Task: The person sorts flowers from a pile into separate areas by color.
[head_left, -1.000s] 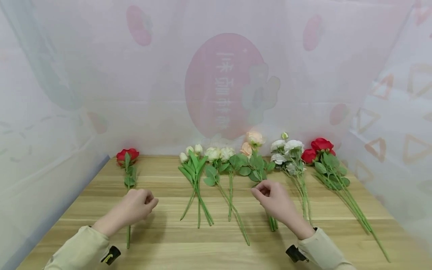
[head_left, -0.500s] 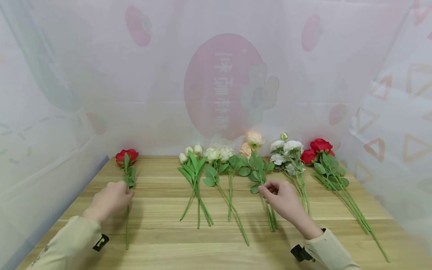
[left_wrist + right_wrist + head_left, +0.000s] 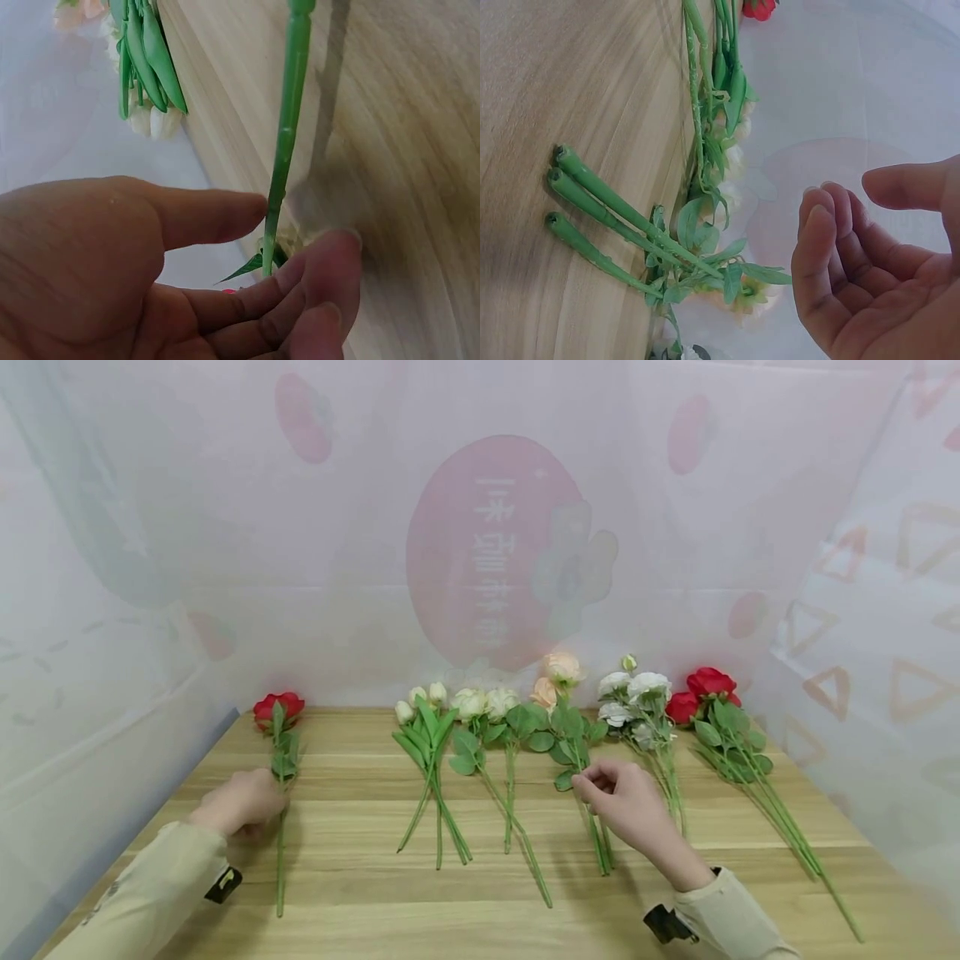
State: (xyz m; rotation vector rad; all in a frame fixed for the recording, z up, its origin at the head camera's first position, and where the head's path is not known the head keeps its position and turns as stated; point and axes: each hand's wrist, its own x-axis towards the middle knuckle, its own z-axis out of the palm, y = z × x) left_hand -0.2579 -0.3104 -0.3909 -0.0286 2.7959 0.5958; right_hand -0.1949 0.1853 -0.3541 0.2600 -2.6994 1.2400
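At the left lies a single red rose (image 3: pixel 278 711) with a green stem (image 3: pixel 281 868). My left hand (image 3: pixel 243 802) is beside that stem. In the left wrist view the stem passes between the thumb (image 3: pixel 217 214) and the bent fingers (image 3: pixel 330 262), with a gap left between them; the thumb tip touches or nearly touches it. Over the stems of the peach flowers (image 3: pixel 561 668) hovers my right hand (image 3: pixel 626 802). Its fingers are loosely bent and its thumb stands apart from them, holding nothing, in the right wrist view.
White tulips (image 3: pixel 420 697) and cream flowers (image 3: pixel 486 703) lie mid-table with stems toward me. Right of the peach flowers are white flowers (image 3: pixel 648 687) and red roses (image 3: pixel 708 683). A printed cloth (image 3: pixel 360 527) stands behind the wooden table (image 3: pixel 375 927).
My left hand has moved left and down to the single rose's stem. The right hand has shifted slightly right and then stayed. The flowers lie as before.
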